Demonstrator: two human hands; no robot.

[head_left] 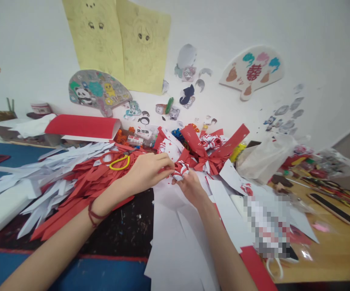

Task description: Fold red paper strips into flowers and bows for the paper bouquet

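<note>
My left hand (150, 170) comes in from the left with its fingertips pinched at the near-left side of a red-and-white folded paper ornament (181, 168). From the other side, my right hand (192, 188) grips that same ornament between thumb and fingers. What exactly lies under the fingertips is partly hidden. Long white paper sheets (178, 238) spread below both hands. Just beyond stands a larger red paper piece (209, 160) with wide strips fanning outward, and another red-and-white folded ornament (213, 141) rests among them.
Left of my hands lie piled red paper strips (87, 190), white paper strips (62, 161) and yellow-and-red-handled scissors (120, 163). A red paper roll (82, 127) sits behind them. To the right are a whitish bag (267, 157), a dark flat bar (332, 208) and cords.
</note>
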